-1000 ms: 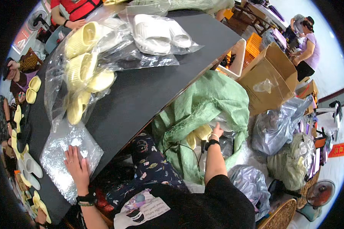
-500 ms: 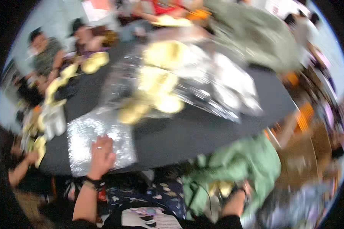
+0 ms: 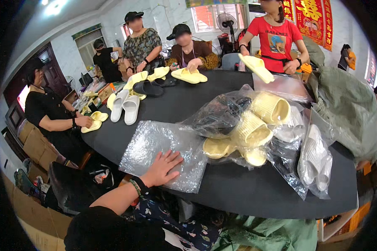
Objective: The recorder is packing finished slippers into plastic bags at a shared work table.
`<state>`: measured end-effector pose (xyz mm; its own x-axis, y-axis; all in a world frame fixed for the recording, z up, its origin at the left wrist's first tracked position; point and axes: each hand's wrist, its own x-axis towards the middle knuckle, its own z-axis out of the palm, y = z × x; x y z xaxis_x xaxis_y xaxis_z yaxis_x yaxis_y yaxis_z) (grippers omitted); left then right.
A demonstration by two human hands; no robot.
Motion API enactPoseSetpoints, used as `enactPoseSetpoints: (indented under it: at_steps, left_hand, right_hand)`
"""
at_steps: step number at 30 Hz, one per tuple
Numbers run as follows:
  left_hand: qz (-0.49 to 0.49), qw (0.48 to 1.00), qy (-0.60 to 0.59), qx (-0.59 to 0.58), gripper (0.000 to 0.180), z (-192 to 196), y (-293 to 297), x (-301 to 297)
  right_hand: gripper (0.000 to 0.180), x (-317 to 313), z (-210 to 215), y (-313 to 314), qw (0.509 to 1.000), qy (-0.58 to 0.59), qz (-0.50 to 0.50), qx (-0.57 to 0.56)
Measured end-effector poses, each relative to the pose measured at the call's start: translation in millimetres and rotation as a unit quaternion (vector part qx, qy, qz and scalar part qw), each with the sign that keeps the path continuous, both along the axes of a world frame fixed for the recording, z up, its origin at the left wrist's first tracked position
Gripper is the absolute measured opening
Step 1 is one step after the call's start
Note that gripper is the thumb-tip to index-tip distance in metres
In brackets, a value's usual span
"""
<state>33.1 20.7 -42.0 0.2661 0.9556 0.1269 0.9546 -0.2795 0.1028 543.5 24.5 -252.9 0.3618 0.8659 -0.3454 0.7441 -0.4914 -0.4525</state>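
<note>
Spread with its palm down, the left hand (image 3: pixel 160 169) rests on the clear plastic (image 3: pixel 163 140), which lies flat near the close edge of the black table (image 3: pixel 247 192); the right hand is out of view, so whether it grips anything cannot be told. Glare makes it hard to say whether the plastic is one bag or a stack. It should prove light, limp and slippery, apt to slide or cling, and is best pinched at a free corner while a palm pins the rest. Just right of it lie bagged yellow slippers (image 3: pixel 253 129), soft-looking and easiest held around the body. A second ago the right hand was down in the green sack (image 3: pixel 272 232); now the view has lifted, only part of the sack shows, and the left hand is still on the plastic.
</note>
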Motion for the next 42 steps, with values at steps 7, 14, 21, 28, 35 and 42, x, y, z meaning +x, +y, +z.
enactPoseSetpoints:
  at_steps: [7,14,21,28,35,42]
  left_hand:
    - [-0.010,1.000,0.007,0.019,0.063,-0.1,-5.0,0.2]
    - [-0.010,1.000,0.015,0.016,0.062,-7.9,-5.3,1.9]
    - [0.001,1.000,-0.016,-0.001,0.064,-2.0,-1.5,-0.3]
    - [0.000,0.999,-0.019,0.026,0.060,-3.6,-4.4,-0.7]
    - [-0.014,0.999,-0.033,0.030,0.060,-4.0,-9.8,-2.2]
    - [-0.032,0.996,-0.048,0.071,0.057,-7.1,-0.6,-3.3]
  right_hand:
    - [0.083,3.1,-3.3,-14.9,0.993,0.094,-0.041,0.060]
    - [0.082,-1.9,2.0,-9.1,0.974,0.185,-0.057,0.116]
    - [0.081,47.2,2.6,-85.9,0.957,0.222,-0.143,0.119]
    - [0.080,80.5,25.3,-155.0,0.929,0.249,-0.227,0.154]
    - [0.080,72.5,46.4,-188.4,0.891,0.301,-0.275,0.200]
    - [0.080,58.7,96.0,-292.8,0.824,0.302,-0.395,0.272]
